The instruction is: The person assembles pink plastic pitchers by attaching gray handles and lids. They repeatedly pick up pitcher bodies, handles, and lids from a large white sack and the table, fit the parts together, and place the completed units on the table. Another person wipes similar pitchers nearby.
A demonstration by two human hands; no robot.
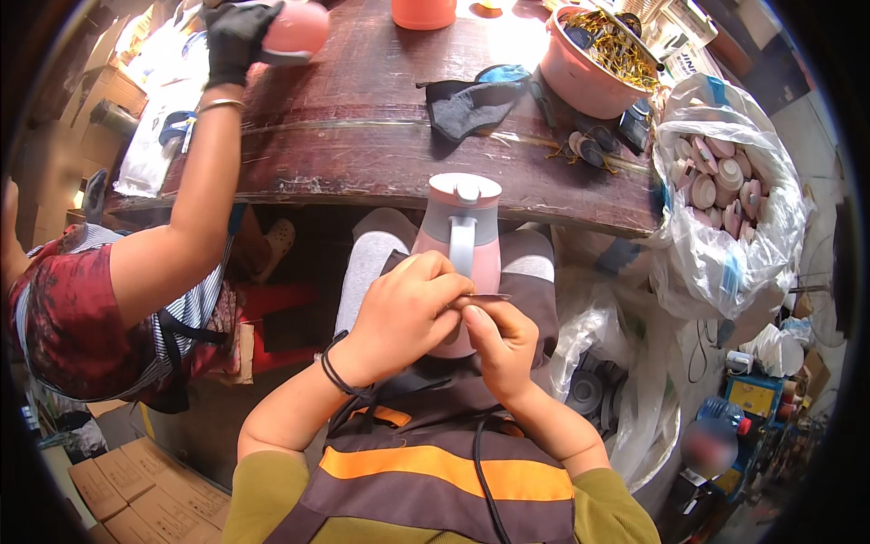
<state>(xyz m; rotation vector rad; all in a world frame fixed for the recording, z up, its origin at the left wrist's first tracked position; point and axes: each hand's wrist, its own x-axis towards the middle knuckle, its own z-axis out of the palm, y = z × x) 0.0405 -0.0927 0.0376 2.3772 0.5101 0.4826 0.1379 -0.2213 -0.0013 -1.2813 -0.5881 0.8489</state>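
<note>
My left hand (405, 304) and my right hand (504, 343) meet in front of my body, fingers closed in a pinch. Between their fingertips is a small thin dark strip (492, 297), its tip sticking out to the right; its exact kind is unclear. Just beyond them, a pink and grey jug (435, 225) with a white lid and a grey handle stands upright between my knees. My hands cover part of its lower body.
A worn dark wooden table (344, 154) spans ahead, bearing a dark cloth (471, 107) and a pink tub (594, 77) of gold ties. At right hangs a clear bag (671, 263) of pink and white lids. On the left, a co-worker's gloved hand (237, 41) holds a pink jug (297, 32).
</note>
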